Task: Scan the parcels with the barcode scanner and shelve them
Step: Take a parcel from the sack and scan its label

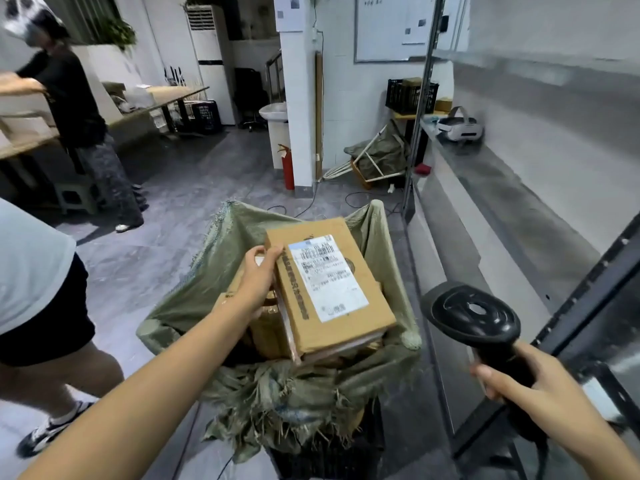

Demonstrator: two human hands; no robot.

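Grey-tiled room | left hand (258, 282) grip holds parcel (329, 289), label (325, 277) unreadable | right hand (540, 386) grip clasps scanner (476, 317)

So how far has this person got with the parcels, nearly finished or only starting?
Hard to call anything finished: the shelf on the right shows a white headset but no parcels. In hand: the left hand grips a cardboard box, label up, over the green sack, while the right hand holds the barcode scanner. Left: scanning and shelving this box, then the other parcels visible in the sack.
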